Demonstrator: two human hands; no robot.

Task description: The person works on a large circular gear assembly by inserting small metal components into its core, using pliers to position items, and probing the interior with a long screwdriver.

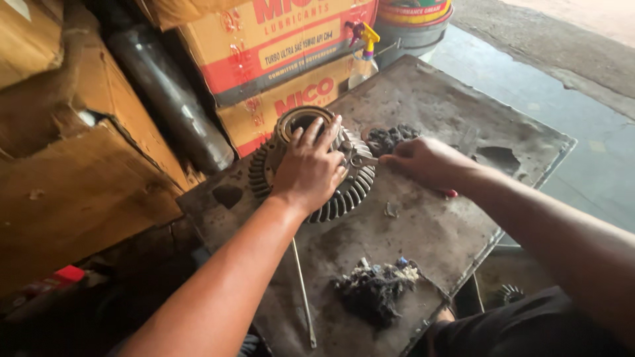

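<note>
Everything here is being placed relative to the ring gear (pixel 311 173), the large toothed wheel lying flat on the greasy metal plate (pixel 430 231).

Nearest the camera, on the near side of the gear, a dark oily rag (pixel 376 291) is being left bunched on the plate, and a thin metal rod (pixel 303 291) is lying with its long axis running from the gear's near edge toward the viewer.

The gear itself is being pinned from above by the left hand (pixel 309 168): the palm is being pressed flat on its hub, fingers spread wide and pointing away from the viewer over the round central opening. This hand is the nearer one to the gear, being directly on it.

Just to the right of the gear, the right hand (pixel 423 162) is being closed around the handle of a wrench (pixel 362 160). The wrench's long axis is being held level, running from that hand leftward to the gear's right flank, where its head is being set, apparently on a bolt; the contact itself cannot be made out clearly.

Just beyond the wrench, a small dark lump of parts (pixel 387 137) is resting. Farther off, behind the gear, cardboard boxes (pixel 278 59) and a spray bottle (pixel 364 56) are being kept.
</note>
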